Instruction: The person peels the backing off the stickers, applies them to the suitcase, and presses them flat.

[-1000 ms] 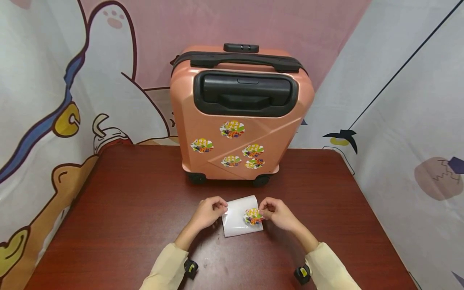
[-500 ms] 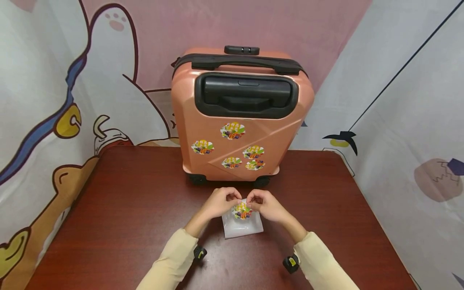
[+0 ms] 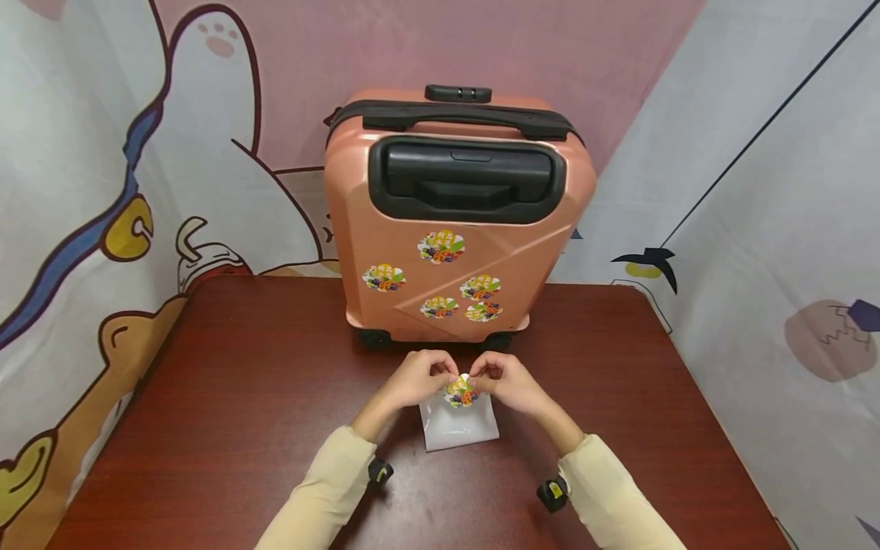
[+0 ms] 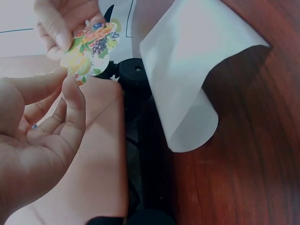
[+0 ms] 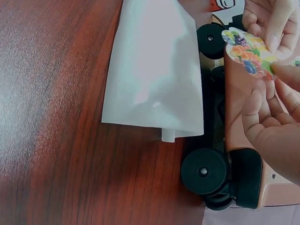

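Note:
A round fruit-print sticker [image 3: 461, 391] is held up between both hands, above a white backing sheet [image 3: 457, 428]. My left hand [image 3: 421, 380] pinches its left edge between thumb and forefinger. On the opposite edge, my right hand [image 3: 507, 384] pinches it the same way. Both wrist views show the sticker [image 4: 91, 51] off the sheet, its printed face visible. The backing sheet [image 5: 152, 79] lies curled on the table, touched by neither hand. Just beyond the hands stands an upright pink suitcase [image 3: 454, 267] with several matching stickers on its front.
The suitcase's black wheels [image 5: 205, 171] rest on the dark red-brown wooden table [image 3: 261, 397], close behind the backing sheet. A cartoon-print cloth [image 3: 289, 76] hangs behind and along both sides.
The left hand has come right from the sheet's edge to the sticker. The right hand has carried the sticker left and away from the sheet, and both hands now pinch it.

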`<act>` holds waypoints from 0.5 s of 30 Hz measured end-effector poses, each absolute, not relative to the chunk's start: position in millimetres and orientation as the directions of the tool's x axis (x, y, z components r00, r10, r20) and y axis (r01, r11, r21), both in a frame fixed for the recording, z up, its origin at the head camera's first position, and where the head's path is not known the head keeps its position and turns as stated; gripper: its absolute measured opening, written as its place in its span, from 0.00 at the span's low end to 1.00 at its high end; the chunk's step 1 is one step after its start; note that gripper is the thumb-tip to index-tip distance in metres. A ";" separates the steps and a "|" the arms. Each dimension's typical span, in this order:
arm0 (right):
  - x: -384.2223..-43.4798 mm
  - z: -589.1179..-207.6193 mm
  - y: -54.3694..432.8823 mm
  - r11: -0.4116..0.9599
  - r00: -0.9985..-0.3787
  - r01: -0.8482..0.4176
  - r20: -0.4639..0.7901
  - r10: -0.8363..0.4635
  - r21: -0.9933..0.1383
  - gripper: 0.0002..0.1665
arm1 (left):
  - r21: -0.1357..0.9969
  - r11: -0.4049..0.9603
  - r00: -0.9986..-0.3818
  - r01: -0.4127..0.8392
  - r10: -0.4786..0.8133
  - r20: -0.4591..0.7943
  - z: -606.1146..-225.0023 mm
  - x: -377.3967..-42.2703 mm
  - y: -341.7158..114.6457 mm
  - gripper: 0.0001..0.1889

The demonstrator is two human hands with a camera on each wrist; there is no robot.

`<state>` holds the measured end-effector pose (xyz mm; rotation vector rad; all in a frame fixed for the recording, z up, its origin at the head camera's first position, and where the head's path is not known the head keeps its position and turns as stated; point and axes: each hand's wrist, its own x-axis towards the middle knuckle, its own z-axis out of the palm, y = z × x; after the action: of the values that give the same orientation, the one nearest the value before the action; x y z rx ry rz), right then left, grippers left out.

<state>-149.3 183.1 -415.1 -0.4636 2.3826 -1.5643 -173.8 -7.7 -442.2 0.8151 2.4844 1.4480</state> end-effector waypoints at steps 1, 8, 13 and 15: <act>-149.3 -415.2 184.0 0.366 -0.919 -0.119 -0.037 -0.393 -0.923 0.05 | 0.850 0.380 -0.845 0.366 0.518 0.132 -441.2 -174.5 -8.3 0.03; -150.1 -415.5 187.7 0.346 -0.928 -0.089 -0.048 -0.369 -0.934 0.04 | 0.888 0.356 -0.877 0.291 0.470 0.100 -433.4 -178.2 -13.5 0.02; -151.7 -409.6 184.2 0.354 -0.937 -0.099 -0.033 -0.349 -0.930 0.04 | 0.894 0.351 -0.894 0.280 0.435 0.110 -426.4 -180.9 -14.9 0.02; -154.6 -409.1 182.4 0.354 -0.940 -0.108 -0.020 -0.339 -0.929 0.04 | 0.891 0.345 -0.894 0.295 0.428 0.130 -424.1 -181.5 -15.9 0.02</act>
<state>-154.6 182.4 -409.1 -0.4041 2.4055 -1.6263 -181.5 -15.9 -424.1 0.6675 2.4705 1.5950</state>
